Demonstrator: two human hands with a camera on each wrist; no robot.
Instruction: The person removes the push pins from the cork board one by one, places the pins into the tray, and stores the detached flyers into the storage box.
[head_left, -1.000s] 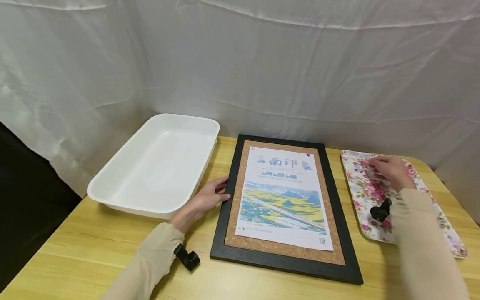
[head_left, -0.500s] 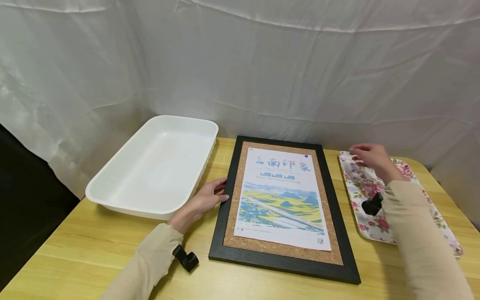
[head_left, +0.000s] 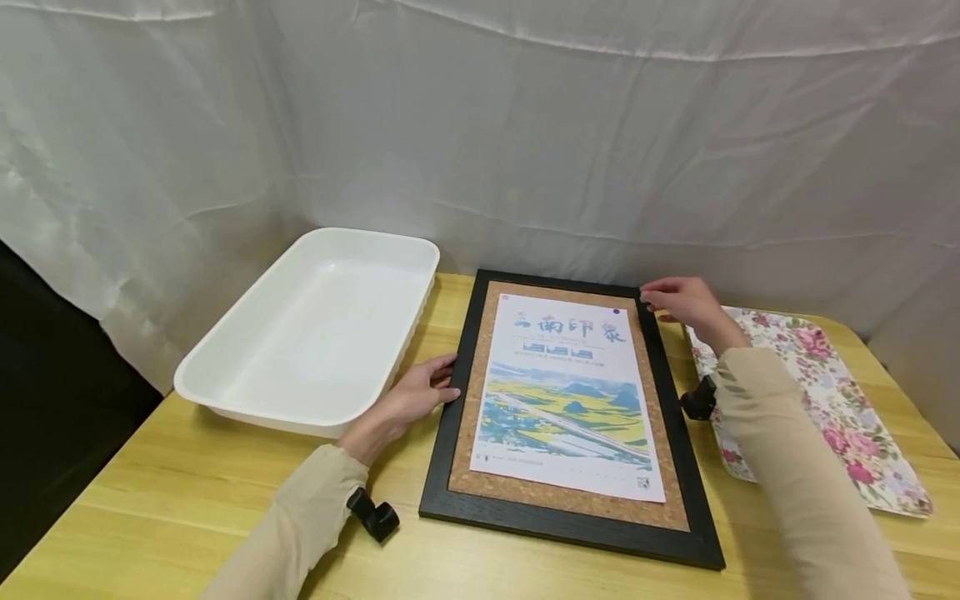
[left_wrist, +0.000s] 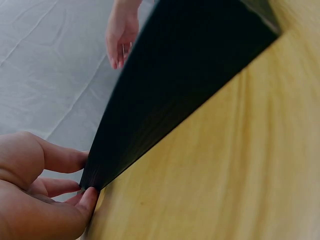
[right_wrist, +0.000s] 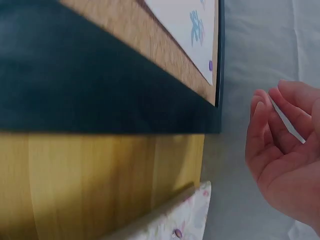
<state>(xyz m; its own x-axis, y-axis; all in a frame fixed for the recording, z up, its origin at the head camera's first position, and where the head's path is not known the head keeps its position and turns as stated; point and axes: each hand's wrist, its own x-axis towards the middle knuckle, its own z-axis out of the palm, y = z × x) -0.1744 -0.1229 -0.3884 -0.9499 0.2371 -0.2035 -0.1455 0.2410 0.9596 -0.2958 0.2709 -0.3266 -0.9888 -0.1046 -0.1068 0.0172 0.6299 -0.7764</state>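
Note:
A cork board (head_left: pixel 461 479) in a black frame lies flat, a landscape poster (head_left: pixel 566 400) with blue lettering on it. At the poster's upper right corner is a purple pushpin (head_left: pixel 617 311). My left hand (head_left: pixel 412 392) holds the frame's left edge between thumb and fingers, as the left wrist view also shows. Over the frame's upper right corner hovers my right hand (head_left: pixel 690 307), its fingers curled and their tips close together. A pale sliver shows between those fingers in the right wrist view; I cannot tell whether they hold anything.
To the left stands a deep white plastic tray (head_left: pixel 375 408). A flower-patterned tray (head_left: pixel 847 400) lies on the right, with a small purple object (right_wrist: pixel 177 233) on it. Behind the wooden table (head_left: pixel 187 500) hangs a grey curtain (head_left: pixel 525 150).
My right hand has moved left from over the flowered tray to the frame's upper right corner. The left hand stays at the frame's left edge.

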